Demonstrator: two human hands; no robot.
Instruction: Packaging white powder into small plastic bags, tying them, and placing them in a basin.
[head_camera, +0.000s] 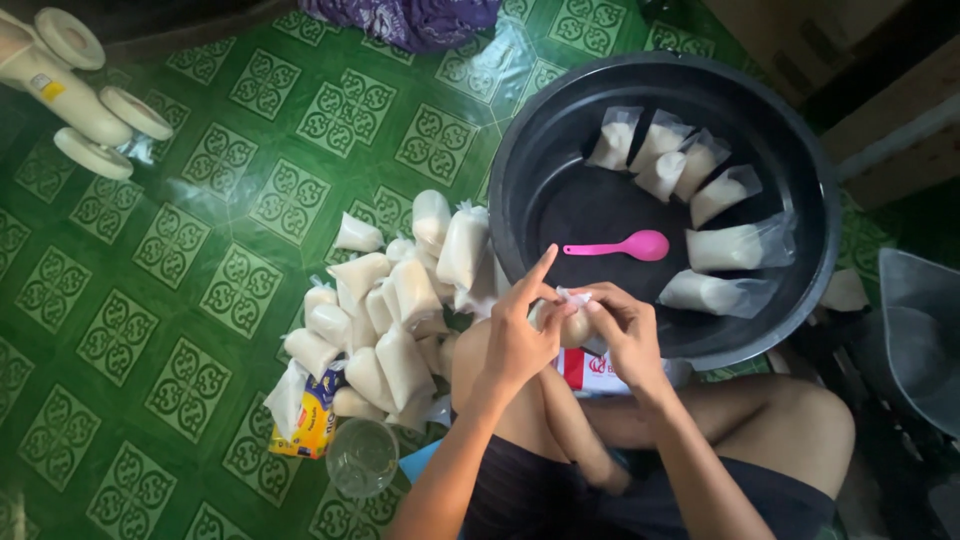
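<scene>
My left hand (517, 335) and my right hand (622, 328) meet over my knee, both gripping one small clear bag of whitish filling (572, 318) by its top. The left index finger points up toward the basin. Just beyond the hands sits a large black basin (520, 170) holding several filled bags (665, 160) along its far and right side and a pink plastic spoon (620, 245) lying on its bottom.
A heap of tied, filled bags (395, 310) lies on the green patterned floor (180, 270) left of my knee. A yellow packet (315, 420) and a clear cup (361, 457) sit below it. A cream plastic toy (75, 85) is at top left, purple cloth (410, 18) at top.
</scene>
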